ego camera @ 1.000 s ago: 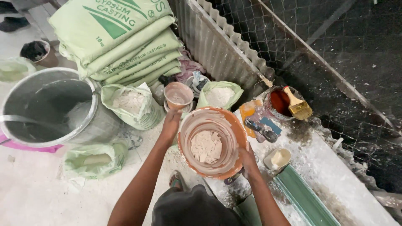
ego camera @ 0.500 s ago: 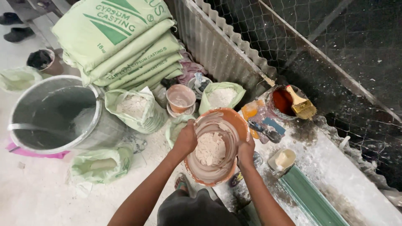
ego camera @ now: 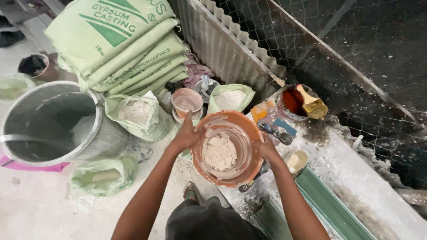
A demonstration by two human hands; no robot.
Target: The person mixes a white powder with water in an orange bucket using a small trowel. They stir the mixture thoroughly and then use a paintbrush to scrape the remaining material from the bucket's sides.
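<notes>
The outer wall of the orange bowl [ego camera: 249,171] is covered on either side by the left hand [ego camera: 186,135] and the right hand [ego camera: 268,150], whose palms and fingertips are hidden against it. Left of the left hand, the large grey bucket [ego camera: 95,133] is cut off by the picture's edge. Below both hands, the ground is screened by the forearms and a dark garment [ego camera: 209,222].

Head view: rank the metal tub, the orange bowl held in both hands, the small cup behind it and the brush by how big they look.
1. Metal tub, largest.
2. Orange bowl, though it is nearer the camera.
3. Small cup.
4. Brush, about like the cup; unsure.
</notes>
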